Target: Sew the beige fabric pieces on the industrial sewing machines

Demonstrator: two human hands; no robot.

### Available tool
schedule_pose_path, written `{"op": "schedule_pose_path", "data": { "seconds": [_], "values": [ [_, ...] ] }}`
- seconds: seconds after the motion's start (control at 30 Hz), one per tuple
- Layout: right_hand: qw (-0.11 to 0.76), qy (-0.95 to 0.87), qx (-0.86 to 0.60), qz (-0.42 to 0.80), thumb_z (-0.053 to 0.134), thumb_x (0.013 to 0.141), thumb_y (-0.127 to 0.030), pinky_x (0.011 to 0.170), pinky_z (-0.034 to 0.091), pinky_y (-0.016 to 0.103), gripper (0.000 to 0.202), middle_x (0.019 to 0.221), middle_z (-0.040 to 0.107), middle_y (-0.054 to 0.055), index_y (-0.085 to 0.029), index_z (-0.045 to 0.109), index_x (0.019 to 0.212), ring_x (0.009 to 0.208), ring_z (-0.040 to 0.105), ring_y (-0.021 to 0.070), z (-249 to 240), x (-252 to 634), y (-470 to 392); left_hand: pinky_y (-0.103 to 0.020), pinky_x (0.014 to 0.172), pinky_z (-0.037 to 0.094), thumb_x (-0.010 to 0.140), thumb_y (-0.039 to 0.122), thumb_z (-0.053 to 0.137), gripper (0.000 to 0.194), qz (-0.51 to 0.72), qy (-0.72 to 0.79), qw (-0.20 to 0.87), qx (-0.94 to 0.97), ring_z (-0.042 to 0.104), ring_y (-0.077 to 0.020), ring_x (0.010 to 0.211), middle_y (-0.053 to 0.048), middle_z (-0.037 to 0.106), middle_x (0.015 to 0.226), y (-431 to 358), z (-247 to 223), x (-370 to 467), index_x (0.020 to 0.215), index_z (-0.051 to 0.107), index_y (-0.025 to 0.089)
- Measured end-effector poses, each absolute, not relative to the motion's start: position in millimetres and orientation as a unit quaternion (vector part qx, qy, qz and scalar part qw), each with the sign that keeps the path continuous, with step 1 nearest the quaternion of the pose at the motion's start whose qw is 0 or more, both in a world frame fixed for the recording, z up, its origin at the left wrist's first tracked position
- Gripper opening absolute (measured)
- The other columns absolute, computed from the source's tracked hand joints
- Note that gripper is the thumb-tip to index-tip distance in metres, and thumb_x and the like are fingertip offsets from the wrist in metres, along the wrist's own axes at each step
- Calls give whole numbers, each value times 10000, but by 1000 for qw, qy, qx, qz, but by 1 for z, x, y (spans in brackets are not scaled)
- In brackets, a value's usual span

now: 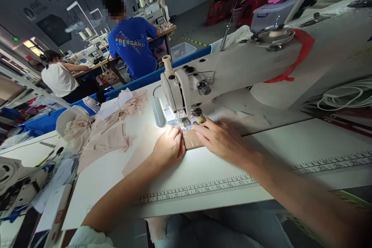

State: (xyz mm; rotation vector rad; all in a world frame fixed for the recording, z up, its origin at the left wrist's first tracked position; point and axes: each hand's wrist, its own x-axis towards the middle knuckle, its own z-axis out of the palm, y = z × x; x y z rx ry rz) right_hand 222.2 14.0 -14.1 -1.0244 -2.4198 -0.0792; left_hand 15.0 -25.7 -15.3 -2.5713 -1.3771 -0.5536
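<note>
Seen at a white desk (116,190) in a sewing workshop, with a printed ruler (203,190) near the front edge. Mounted on it, a pale sewing machine (229,66) with its needle end near the center and its long axis running to the upper right, cut off by the frame. Beyond the desk, at other machines, with a person in a blue shirt (132,44) and, farther left, a person in white (58,79). Heaped at left, with beige cloth (109,131) in loose folds. Beside the needle, with the left hand (169,145) curled, its grip closed at the fingertips; impossible to tell what, if anything, is pinched there. On the other side, with the right hand (221,139) partly open, its fingertips at a small round knob (200,119); too crowded to tell whether pressing it. Between the hands, below the needle, with a tan panel (193,139) pointing toward the wearer, its far end hidden, its material and full long axis unclear.
</note>
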Motion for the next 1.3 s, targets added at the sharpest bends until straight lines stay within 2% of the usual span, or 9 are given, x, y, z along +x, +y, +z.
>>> {"op": "schedule_pose_path", "data": {
  "seconds": [0.17,0.4,0.53,0.77,0.97,1.1,1.2,1.3],
  "values": [
    [289,-859,-417,73,413,985,-289,569,329,291,277,865,674,68,-205,658,889,661,571,176,-12,217,24,-407,878,594,916,163,429,257,-189,-456,85,-865,639,-276,988,-182,663,1055,-26,-15,15,1035,650,108],
    [282,-820,-487,107,406,948,-307,534,256,273,307,574,588,16,-219,507,672,524,483,163,-7,211,42,-397,844,597,904,158,428,262,-184,-451,97,-868,634,-271,950,-173,664,1026,-25,-12,16,1041,646,105],
    [295,-815,-489,93,394,954,-353,528,249,275,312,581,597,25,-218,560,727,512,463,163,-10,212,38,-396,815,602,883,147,448,252,-186,-450,97,-868,632,-275,928,-174,659,1009,-24,-14,16,1040,640,99],
    [309,-815,-488,50,339,987,-388,530,237,287,409,603,619,56,-208,605,733,511,460,168,-14,210,42,-408,865,604,867,159,474,274,-191,-461,109,-860,628,-278,981,-166,668,1040,-20,-17,15,1069,656,122],
    [328,-811,-482,49,351,980,-432,523,232,286,423,577,592,45,-215,554,680,503,440,159,-14,214,42,-419,887,589,893,163,463,240,-178,-458,100,-865,625,-283,987,-172,664,1058,-17,-15,14,1011,668,125],
    [343,-813,-462,94,376,957,-393,522,262,272,361,531,541,9,-219,526,679,486,423,145,-12,222,40,-408,903,560,916,159,453,224,-186,-475,85,-856,622,-271,1007,-162,654,1084,-16,-9,13,1047,633,137],
    [339,-822,-441,122,404,955,-377,531,294,269,330,530,530,-7,-220,548,703,487,435,142,-11,223,33,-401,833,544,910,180,485,181,-162,-531,80,-828,612,-276,980,-147,637,1078,-17,-1,11,1052,595,159],
    [320,-841,-415,131,428,948,-316,563,332,277,262,634,605,10,-217,609,786,558,506,153,-10,216,19,-361,715,510,885,182,504,67,-119,-638,48,-759,605,-271,858,-127,611,939,-19,9,4,899,570,179]
  ]
}}
